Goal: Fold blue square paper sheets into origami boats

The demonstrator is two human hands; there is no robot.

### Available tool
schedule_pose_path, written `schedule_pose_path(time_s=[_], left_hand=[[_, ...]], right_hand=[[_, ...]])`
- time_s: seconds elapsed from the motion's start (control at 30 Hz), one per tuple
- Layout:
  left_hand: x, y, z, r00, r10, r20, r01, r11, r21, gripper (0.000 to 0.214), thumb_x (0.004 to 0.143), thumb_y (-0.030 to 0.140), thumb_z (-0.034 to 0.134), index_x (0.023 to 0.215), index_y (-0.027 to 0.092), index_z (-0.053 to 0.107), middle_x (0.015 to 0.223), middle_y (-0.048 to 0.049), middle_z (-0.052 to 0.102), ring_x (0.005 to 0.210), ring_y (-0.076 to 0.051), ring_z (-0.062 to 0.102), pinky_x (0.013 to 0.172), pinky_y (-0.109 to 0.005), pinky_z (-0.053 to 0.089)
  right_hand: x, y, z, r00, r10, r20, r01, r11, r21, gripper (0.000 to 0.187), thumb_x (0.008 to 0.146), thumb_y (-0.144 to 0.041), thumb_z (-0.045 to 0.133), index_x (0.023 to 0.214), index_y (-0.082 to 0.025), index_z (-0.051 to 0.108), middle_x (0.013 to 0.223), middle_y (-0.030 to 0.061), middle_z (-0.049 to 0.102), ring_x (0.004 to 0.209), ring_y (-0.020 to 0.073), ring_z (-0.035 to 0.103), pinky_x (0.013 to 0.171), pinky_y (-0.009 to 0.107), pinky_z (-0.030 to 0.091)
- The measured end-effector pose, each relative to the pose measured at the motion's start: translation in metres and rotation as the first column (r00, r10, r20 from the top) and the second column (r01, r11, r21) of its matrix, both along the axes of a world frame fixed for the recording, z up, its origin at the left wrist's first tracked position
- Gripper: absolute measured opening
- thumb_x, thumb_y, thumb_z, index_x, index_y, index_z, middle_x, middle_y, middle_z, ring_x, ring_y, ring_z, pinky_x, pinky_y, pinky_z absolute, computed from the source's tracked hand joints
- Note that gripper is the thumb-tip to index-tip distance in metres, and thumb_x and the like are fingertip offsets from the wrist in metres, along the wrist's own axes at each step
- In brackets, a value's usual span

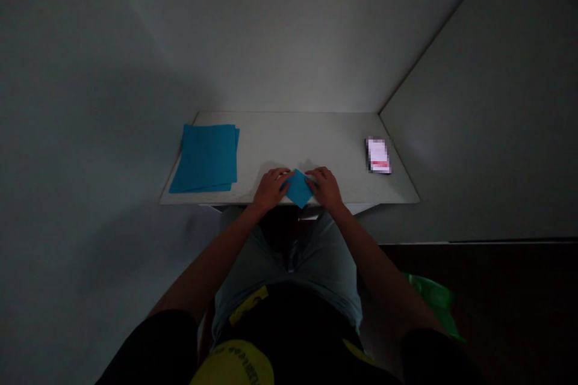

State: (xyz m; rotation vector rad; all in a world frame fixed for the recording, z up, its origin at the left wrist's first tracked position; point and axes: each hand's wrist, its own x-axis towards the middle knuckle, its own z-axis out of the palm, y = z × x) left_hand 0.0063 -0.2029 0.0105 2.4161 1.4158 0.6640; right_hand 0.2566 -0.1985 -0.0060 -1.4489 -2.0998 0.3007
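Note:
A small folded piece of blue paper [300, 190] lies at the front edge of the white table, one corner pointing towards me and reaching slightly past the edge. My left hand [271, 187] grips its left side, with thumb and fingers at the paper. On the opposite side my right hand [326, 186] holds the paper in the same way. Fingertips cover parts of both side corners, and the finer folds are too small to make out.
Larger blue sheets [205, 158] lie stacked, slightly askew, on the table's left. A phone with a lit screen [378, 155] rests at the right end of the table [307, 132]. Walls border the back and right. Something green [433, 301] is on the floor at lower right.

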Motion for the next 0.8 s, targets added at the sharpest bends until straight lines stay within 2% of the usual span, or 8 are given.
schedule_pose_path(time_s=[0.13,0.23,0.33,0.4,0.47,0.53,0.63,0.8], left_hand=[[-0.001,-0.007,-0.001,0.971,-0.17,-0.166,0.166,0.985,-0.038,0.059,0.107,0.02,0.046,0.166,0.022,0.05,0.172,-0.0104,0.051,0.161,-0.027,0.043,0.132,-0.049,0.035],[-0.008,-0.019,-0.003,0.935,-0.271,-0.227,0.271,0.962,-0.032,0.072,0.109,0.043,0.054,0.174,0.019,0.035,0.18,-0.0133,0.036,0.168,-0.03,0.031,0.138,-0.053,0.023],[-0.014,-0.036,-0.009,0.911,-0.326,-0.254,0.338,0.941,0.003,0.092,0.103,0.063,0.061,0.175,0.015,0.031,0.182,-0.0183,0.03,0.17,-0.035,0.026,0.14,-0.057,0.017],[-0.014,-0.047,-0.013,0.918,-0.304,-0.256,0.318,0.948,0.014,0.084,0.105,0.055,0.06,0.174,0.015,0.034,0.181,-0.0189,0.032,0.17,-0.035,0.028,0.139,-0.06,0.017],[-0.012,-0.053,-0.014,0.938,-0.268,-0.221,0.278,0.96,0.015,0.066,0.108,0.038,0.056,0.17,0.019,0.043,0.178,-0.0171,0.039,0.167,-0.034,0.034,0.139,-0.061,0.018],[-0.009,-0.053,-0.012,0.961,-0.244,-0.13,0.246,0.969,-0.001,0.053,0.108,0.027,0.053,0.16,0.022,0.058,0.168,-0.0153,0.055,0.158,-0.032,0.048,0.136,-0.06,0.027],[-0.005,-0.04,-0.002,0.976,-0.18,0.12,0.192,0.977,-0.092,0.035,0.109,0.032,0.054,0.135,0.023,0.077,0.134,-0.0122,0.078,0.128,-0.029,0.07,0.118,-0.051,0.052],[-0.001,0.003,0.009,0.878,0.073,0.473,0.084,0.95,-0.301,0.038,0.106,0.044,0.062,0.132,0.021,0.077,0.122,-0.007,0.082,0.106,-0.025,0.076,0.094,-0.037,0.063]], right_hand=[[0.001,-0.017,0.001,0.972,0.199,0.125,-0.201,0.98,0.003,0.041,0.111,-0.025,0.053,0.148,-0.031,0.069,0.153,0.0095,0.069,0.141,0.0297,0.063,0.112,0.051,0.051],[0.011,-0.035,0.002,0.936,0.305,0.176,-0.307,0.951,-0.012,0.053,0.112,-0.038,0.055,0.164,-0.028,0.053,0.166,0.0107,0.058,0.154,0.0313,0.054,0.121,0.056,0.044],[0.025,-0.05,0.004,0.895,0.394,0.21,-0.395,0.918,-0.037,0.088,0.1,-0.06,0.072,0.174,-0.025,0.038,0.174,0.0139,0.046,0.161,0.0348,0.045,0.13,0.059,0.034],[0.031,-0.057,0.004,0.877,0.429,0.215,-0.428,0.902,-0.057,0.104,0.091,-0.063,0.082,0.175,-0.026,0.034,0.176,0.0148,0.042,0.163,0.0359,0.042,0.133,0.059,0.03],[0.034,-0.06,0.004,0.877,0.441,0.191,-0.435,0.897,-0.073,0.097,0.09,-0.053,0.085,0.173,-0.027,0.04,0.175,0.014,0.045,0.162,0.0354,0.043,0.133,0.059,0.031],[0.033,-0.059,0.005,0.903,0.416,0.106,-0.409,0.909,-0.085,0.071,0.097,-0.04,0.077,0.163,-0.03,0.055,0.166,0.0115,0.058,0.156,0.0334,0.052,0.128,0.058,0.038],[0.028,-0.048,0.011,0.946,0.287,-0.152,-0.307,0.943,-0.13,0.033,0.108,-0.037,0.06,0.136,-0.031,0.076,0.133,0.0081,0.081,0.128,0.0294,0.074,0.113,0.05,0.052],[0.017,-0.009,0.015,0.887,0.08,-0.455,-0.198,0.956,-0.219,0.034,0.103,-0.052,0.065,0.122,-0.027,0.078,0.104,0.0031,0.083,0.094,0.0248,0.076,0.086,0.037,0.06]])
